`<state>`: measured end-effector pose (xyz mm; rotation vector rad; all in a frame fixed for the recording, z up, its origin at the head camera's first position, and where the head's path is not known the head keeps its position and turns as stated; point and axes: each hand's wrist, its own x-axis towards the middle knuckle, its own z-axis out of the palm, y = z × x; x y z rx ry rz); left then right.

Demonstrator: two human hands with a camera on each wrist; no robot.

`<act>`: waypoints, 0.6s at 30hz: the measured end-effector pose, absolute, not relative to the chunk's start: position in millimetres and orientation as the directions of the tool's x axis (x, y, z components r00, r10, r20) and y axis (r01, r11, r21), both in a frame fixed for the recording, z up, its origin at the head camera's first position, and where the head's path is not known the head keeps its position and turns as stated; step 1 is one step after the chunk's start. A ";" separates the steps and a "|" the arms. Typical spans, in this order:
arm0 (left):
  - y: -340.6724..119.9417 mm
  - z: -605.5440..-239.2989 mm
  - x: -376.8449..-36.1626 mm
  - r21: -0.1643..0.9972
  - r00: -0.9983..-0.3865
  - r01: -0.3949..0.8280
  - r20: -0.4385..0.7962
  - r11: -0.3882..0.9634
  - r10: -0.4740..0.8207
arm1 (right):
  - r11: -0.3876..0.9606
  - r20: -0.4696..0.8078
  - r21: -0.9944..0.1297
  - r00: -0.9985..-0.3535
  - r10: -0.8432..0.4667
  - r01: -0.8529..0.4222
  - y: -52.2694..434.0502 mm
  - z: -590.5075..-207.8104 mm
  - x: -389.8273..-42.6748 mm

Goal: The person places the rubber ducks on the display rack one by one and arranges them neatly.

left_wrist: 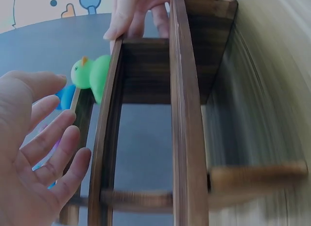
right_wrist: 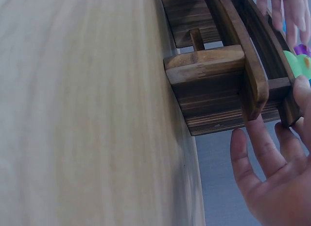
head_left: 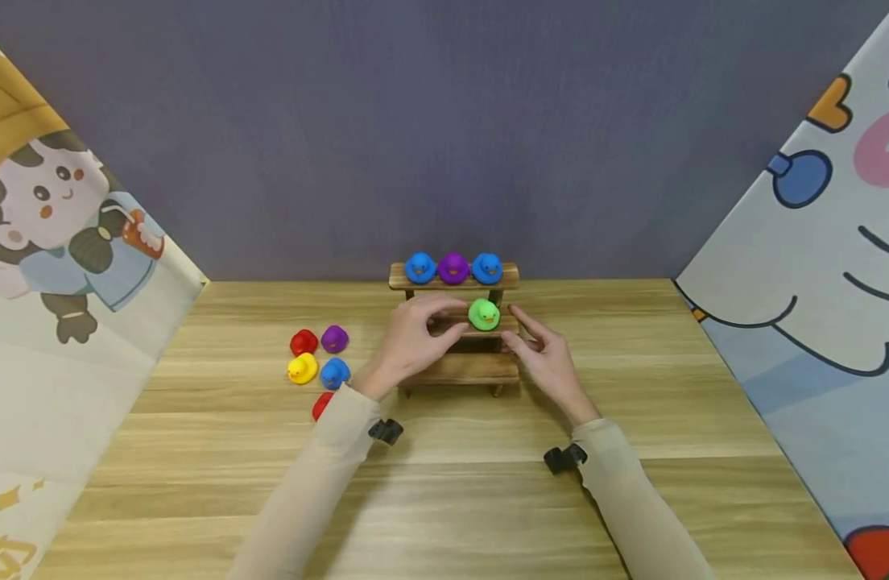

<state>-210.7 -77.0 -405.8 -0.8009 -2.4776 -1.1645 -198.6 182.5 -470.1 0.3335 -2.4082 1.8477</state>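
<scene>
A small three-tier wooden stand (head_left: pixel 462 369) sits mid-table near the back wall. Its top shelf carries a blue duck (head_left: pixel 419 267), a purple duck (head_left: pixel 453 267) and another blue duck (head_left: pixel 486 267). A green duck (head_left: pixel 484 314) sits on the middle shelf. My left hand (head_left: pixel 415 338) hovers just left of the green duck, fingers spread and holding nothing; the left wrist view shows that hand (left_wrist: pixel 34 153) beside the stand (left_wrist: pixel 184 114) and the green duck (left_wrist: pixel 91 74). My right hand (head_left: pixel 542 354) lies with straight fingers (right_wrist: pixel 250 153) against the stand's right end (right_wrist: pixel 214 75).
Loose ducks lie on the table left of the stand: red (head_left: pixel 303 342), purple (head_left: pixel 334 338), yellow (head_left: pixel 302 368), blue (head_left: pixel 334 373), and another red one (head_left: pixel 321 405) half hidden by my left sleeve. Patterned cloth panels flank the wooden table (head_left: pixel 444 499).
</scene>
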 end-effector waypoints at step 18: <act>-139.4 -413.0 -179.3 0.619 -0.850 0.510 0.469 0.597 0.240 | 0.253 0.197 -0.942 -0.973 -0.120 -0.222 181.5 -469.6 -197.5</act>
